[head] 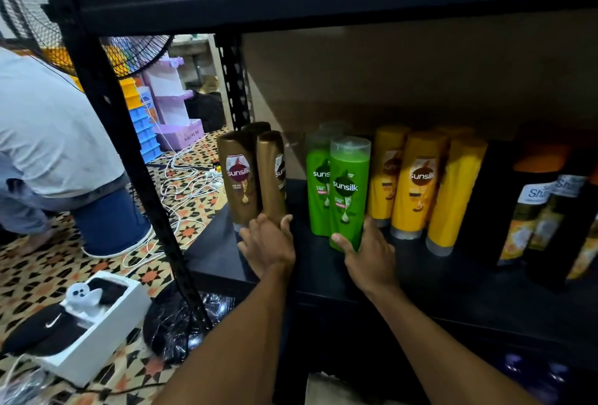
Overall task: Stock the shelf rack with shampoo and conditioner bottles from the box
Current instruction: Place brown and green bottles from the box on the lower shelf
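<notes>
**Lining up Sunsilk on a black metal rack**

Reaching in with both bare arms, a person works at the middle tier of a black shelf rack (106,107) with perforated metal uprights and a dark, matte shelf board. The left hand (267,243) is wrapped round the foot of the brown Sunsilk bottles (238,175), glossy bronze plastic with rounded shoulders, standing cap-down at the shelf's left end. The right hand (369,252) clamps the base of a green Sunsilk bottle (348,191), thumb on its front. The bottle is translucent, upright near the shelf's front edge, and topped with a clear flip cap. A second green bottle (317,184) stands just behind it to the left. To the right are yellow Sunsilk bottles (417,184) on grey caps, then tall black bottles (530,210) with orange tops and white labels. A plain brown board backs the shelf. Beyond the rack, white cables (181,175) sprawl over patterned floor tiles (42,268), near a white box (106,317) holding a black cap.
</notes>
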`<state>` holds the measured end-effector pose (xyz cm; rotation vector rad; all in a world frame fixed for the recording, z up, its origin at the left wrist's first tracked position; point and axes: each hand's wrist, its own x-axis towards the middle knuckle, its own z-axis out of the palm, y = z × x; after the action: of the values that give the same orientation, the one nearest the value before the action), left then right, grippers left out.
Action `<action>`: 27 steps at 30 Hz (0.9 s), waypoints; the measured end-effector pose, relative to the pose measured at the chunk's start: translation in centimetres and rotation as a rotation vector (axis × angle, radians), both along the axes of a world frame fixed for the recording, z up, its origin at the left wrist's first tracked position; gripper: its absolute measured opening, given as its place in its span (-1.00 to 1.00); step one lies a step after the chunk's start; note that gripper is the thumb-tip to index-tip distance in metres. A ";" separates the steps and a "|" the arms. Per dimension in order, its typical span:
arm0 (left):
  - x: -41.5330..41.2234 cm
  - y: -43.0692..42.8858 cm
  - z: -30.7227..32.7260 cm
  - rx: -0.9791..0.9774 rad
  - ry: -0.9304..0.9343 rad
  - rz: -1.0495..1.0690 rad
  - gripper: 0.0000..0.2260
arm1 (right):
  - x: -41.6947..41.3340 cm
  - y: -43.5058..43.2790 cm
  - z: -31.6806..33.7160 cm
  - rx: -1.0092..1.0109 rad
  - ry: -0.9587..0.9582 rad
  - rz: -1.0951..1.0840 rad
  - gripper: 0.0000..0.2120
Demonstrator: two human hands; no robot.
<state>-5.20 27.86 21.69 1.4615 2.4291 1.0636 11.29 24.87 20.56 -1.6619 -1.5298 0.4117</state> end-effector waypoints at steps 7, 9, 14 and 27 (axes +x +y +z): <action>-0.2 0.4 0.2 0.102 -0.189 0.012 -0.60 | 0.0 0.2 0.1 -0.021 -0.078 0.017 -0.50; -0.1 0.3 0.4 0.106 -0.204 0.010 -0.62 | -0.1 0.1 0.1 -0.023 -0.102 0.012 -0.50; -0.2 0.2 0.5 0.159 -0.252 0.033 -0.56 | -0.2 -0.1 0.2 -0.010 -0.094 0.005 -0.43; -0.4 0.8 0.0 0.193 -0.288 0.059 -0.54 | -0.4 0.0 0.2 -0.025 -0.103 -0.011 -0.45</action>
<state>-5.59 28.68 21.64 1.1911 2.2314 1.4451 10.90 24.85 20.77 -1.7340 -1.5949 0.3459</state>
